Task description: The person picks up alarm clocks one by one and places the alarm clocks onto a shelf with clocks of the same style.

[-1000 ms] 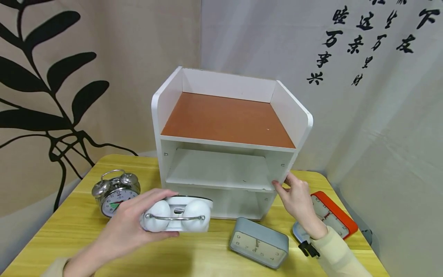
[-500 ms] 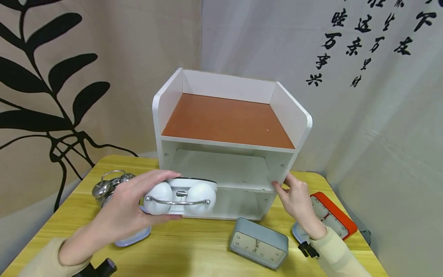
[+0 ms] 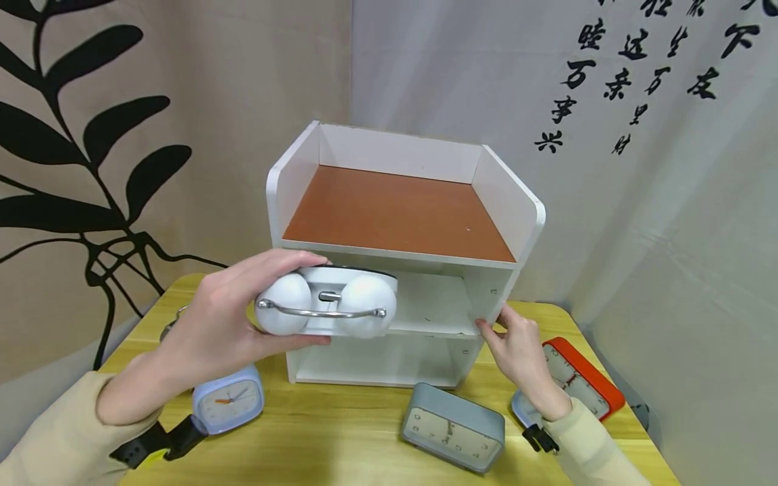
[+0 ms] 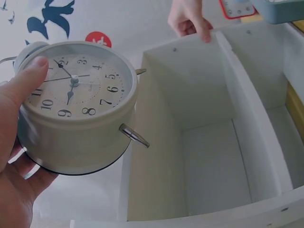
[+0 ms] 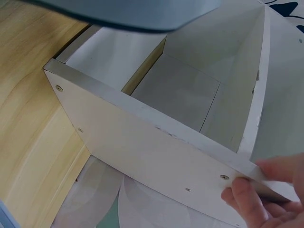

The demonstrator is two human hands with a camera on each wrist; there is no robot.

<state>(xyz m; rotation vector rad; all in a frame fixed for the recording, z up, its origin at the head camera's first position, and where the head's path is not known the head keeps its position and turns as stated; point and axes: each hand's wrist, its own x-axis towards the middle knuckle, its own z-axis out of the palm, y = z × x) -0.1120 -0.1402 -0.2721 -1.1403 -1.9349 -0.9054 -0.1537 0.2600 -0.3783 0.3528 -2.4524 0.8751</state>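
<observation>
One left hand grips a white twin-bell clock, best kept level. Right hand pinches a white wooden shelf unit, centre.

A beige fabric backdrop is hanging on the left, showing a black leafy plant print; a pale grey fabric backdrop is hanging beside it, bearing black Chinese characters. A yellow wood-grain table is standing in front.

Long pale cream sleeves, each with a black fitting
</observation>
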